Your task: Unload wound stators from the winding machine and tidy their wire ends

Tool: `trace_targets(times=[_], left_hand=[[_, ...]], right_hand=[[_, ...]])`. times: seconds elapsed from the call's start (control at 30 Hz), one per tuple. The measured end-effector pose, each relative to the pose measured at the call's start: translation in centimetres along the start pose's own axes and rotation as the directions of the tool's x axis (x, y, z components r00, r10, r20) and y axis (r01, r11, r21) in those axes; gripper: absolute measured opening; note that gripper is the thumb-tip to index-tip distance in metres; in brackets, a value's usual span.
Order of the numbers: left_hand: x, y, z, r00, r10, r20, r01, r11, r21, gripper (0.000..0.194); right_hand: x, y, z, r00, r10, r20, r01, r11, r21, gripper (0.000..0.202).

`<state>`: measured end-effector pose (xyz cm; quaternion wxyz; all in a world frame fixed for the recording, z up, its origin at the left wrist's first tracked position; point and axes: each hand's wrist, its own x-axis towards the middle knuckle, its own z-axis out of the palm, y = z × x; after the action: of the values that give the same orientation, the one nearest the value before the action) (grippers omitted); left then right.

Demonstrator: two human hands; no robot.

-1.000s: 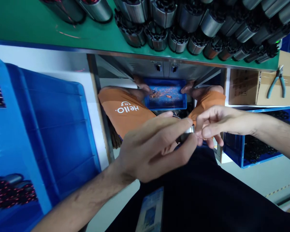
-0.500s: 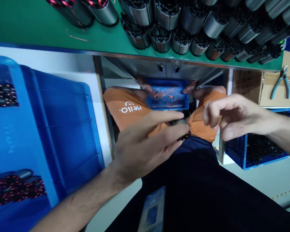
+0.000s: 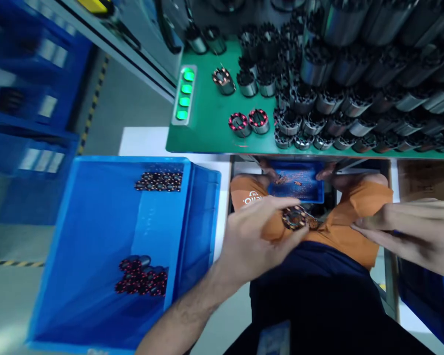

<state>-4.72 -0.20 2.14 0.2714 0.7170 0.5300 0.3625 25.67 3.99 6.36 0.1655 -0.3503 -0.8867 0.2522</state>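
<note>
My left hand (image 3: 255,236) is closed around a motor stator (image 3: 295,218) above my lap. The stator's open end faces up, showing a dark ring with copper windings. Off to the right, my right hand (image 3: 418,231) is blurred by motion. Its thumb and fingertips look pinched together over the orange shorts (image 3: 362,217), well apart from the stator; anything between them is too small or smeared to make out.
The green bench (image 3: 207,138) ahead carries many stacked stators (image 3: 333,103), and two with red windings (image 3: 258,121). A large blue bin (image 3: 96,236) at left holds stator groups. A small blue tray (image 3: 299,195) with copper scraps lies between my feet.
The view has swung left and widened, bringing the whole left bin and bench lights in. My left hand has turned so the stator's wound end shows. My right hand's fingers have drawn together.
</note>
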Motion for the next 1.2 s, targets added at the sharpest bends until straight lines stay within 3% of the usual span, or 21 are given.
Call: trace_targets(times=[0.1, 0.17, 0.23, 0.4, 0.53, 0.63, 0.73, 0.8, 0.87, 0.97, 1.03, 1.07, 1.13, 1.2], left_hand=[[2.4, -3.6, -3.5, 0.966, -0.104, -0.235, 0.136, 0.983, 0.123, 0.038], [4.7, -6.7, -5.4, 0.921, -0.129, -0.366, 0.195, 0.970, 0.148, 0.040], [7.1, -9.7, -6.6, 0.905, -0.141, -0.401, 0.215, 0.966, 0.146, 0.040], [11.4, -14.1, -8.0, 0.926, -0.252, -0.281, 0.281, 0.957, 0.070, 0.041], [15.0, -16.1, -9.4, 0.924, -0.325, -0.204, 0.313, 0.946, -0.087, 0.059], [18.5, -17.7, -9.7, 0.950, -0.300, -0.081, 0.294, 0.952, -0.086, 0.074], [21.1, -18.5, -9.6, 0.956, -0.290, -0.041, 0.288, 0.957, -0.036, 0.072], [21.5, -17.8, -9.8, 0.950, -0.302, -0.081, 0.302, 0.953, -0.007, 0.069], [20.5, -15.9, -10.3, 0.945, -0.287, -0.159, 0.292, 0.956, 0.009, 0.069], [16.8, -10.3, -10.6, 0.954, -0.129, -0.270, 0.150, 0.987, 0.056, 0.069], [13.7, -5.9, -10.0, 0.964, -0.019, -0.265, 0.046, 0.994, 0.095, 0.065], [12.3, -3.8, -9.4, 0.975, 0.052, -0.214, -0.039, 0.997, 0.061, 0.065], [10.1, -0.4, -7.9, 0.992, 0.109, 0.061, -0.103, 0.990, -0.092, 0.069], [8.9, 1.7, -6.3, 0.945, 0.149, 0.293, -0.099, 0.979, -0.180, 0.068]], right_hand=[[-0.4, 0.7, 0.7, 0.989, 0.142, -0.049, -0.137, 0.987, 0.081, 0.017], [-0.8, 1.1, 1.8, 0.979, 0.196, 0.048, -0.201, 0.967, 0.155, 0.016], [-1.4, 1.2, 3.0, 0.957, 0.213, 0.198, -0.254, 0.944, 0.209, 0.011], [-3.7, 1.2, 4.8, 0.849, 0.237, 0.473, -0.388, 0.887, 0.250, 0.017], [-5.2, 1.3, 5.6, 0.773, 0.326, 0.544, -0.522, 0.814, 0.254, 0.022], [-5.0, 0.8, 6.1, 0.746, 0.335, 0.575, -0.555, 0.790, 0.260, 0.026], [-4.3, -0.2, 6.3, 0.729, 0.303, 0.614, -0.542, 0.803, 0.247, 0.029], [-4.1, -0.7, 6.3, 0.729, 0.289, 0.620, -0.529, 0.813, 0.243, 0.028], [-4.2, -0.8, 6.2, 0.740, 0.296, 0.604, -0.539, 0.798, 0.269, 0.025], [-4.3, -0.5, 6.3, 0.778, 0.364, 0.512, -0.588, 0.708, 0.391, 0.021], [-3.5, -0.4, 6.1, 0.804, 0.463, 0.374, -0.595, 0.621, 0.510, 0.022], [-2.7, -0.4, 6.0, 0.808, 0.511, 0.294, -0.576, 0.574, 0.582, 0.025], [-0.5, -0.6, 5.5, 0.809, 0.562, 0.171, -0.469, 0.444, 0.763, 0.033], [2.0, -0.8, 5.0, 0.836, 0.502, 0.221, -0.377, 0.235, 0.896, 0.045]])
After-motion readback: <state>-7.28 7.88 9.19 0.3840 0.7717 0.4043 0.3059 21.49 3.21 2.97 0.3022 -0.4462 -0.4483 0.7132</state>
